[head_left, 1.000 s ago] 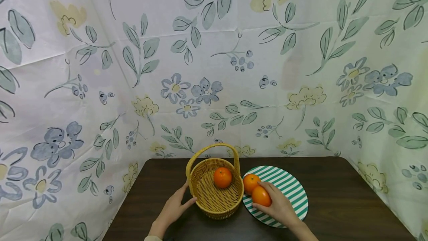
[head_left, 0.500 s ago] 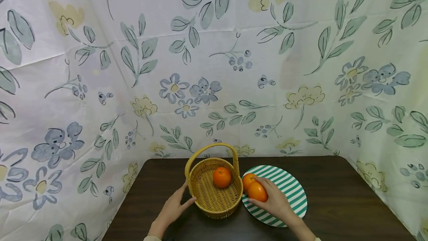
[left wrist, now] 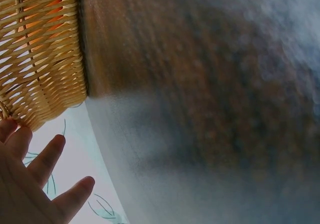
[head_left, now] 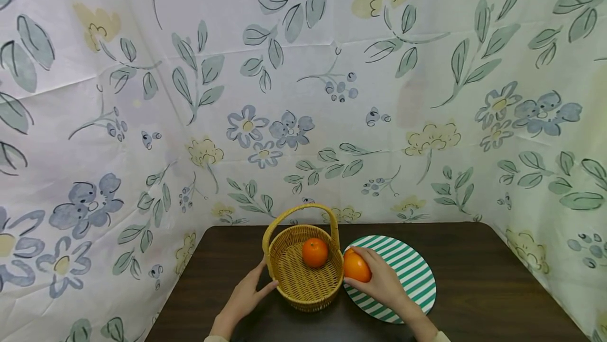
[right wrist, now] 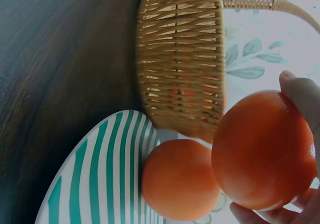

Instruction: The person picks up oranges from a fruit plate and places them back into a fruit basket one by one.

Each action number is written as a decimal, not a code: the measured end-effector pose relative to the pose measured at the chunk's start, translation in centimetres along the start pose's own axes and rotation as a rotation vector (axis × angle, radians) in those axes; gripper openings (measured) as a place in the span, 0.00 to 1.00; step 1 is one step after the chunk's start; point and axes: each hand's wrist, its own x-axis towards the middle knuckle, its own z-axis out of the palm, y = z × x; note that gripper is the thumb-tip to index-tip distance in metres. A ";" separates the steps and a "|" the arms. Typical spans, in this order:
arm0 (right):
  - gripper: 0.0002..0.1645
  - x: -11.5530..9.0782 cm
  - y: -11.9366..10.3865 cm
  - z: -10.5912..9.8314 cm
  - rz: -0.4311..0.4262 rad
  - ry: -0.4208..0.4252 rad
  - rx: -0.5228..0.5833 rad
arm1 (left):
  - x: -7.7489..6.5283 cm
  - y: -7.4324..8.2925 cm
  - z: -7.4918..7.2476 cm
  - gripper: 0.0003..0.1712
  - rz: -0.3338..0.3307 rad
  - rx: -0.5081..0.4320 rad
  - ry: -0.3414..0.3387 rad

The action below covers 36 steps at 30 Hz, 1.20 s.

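Observation:
My right hand [head_left: 381, 281] grips an orange [head_left: 356, 268], smooth and shiny, above the left side of a green-and-white striped plate [head_left: 412, 273]. A second orange [right wrist: 177, 180] rests on the plate behind and below the held one; in the head view it is almost wholly covered. Left of the plate stands a yellow woven basket [head_left: 303, 289] with a tall arched handle, and one orange [head_left: 315, 252] lies inside. My left hand [head_left: 247, 290] rests against the basket's left side with fingers spread, fingertips at the weave [left wrist: 42, 58].
The dark wooden table [head_left: 479, 279] has rounded back corners. Behind it and to the left hangs a floral cloth [head_left: 303, 120]. The basket's right side stands right beside the plate's left rim, and its handle arches over the opening.
My right hand has carried its orange left across the plate, up close to the basket's right rim, covering the plate's other orange. The left hand and basket have stayed put.

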 end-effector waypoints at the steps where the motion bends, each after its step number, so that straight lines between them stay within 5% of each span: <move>1: 0.43 0.1 -0.1 0.0 -0.004 0.000 0.001 | 0.0 0.0 0.0 0.45 0.001 0.000 0.001; 36: 0.45 2.6 -2.4 1.6 -0.012 -0.067 0.069 | 0.1 -0.1 0.0 0.45 -0.001 0.000 0.004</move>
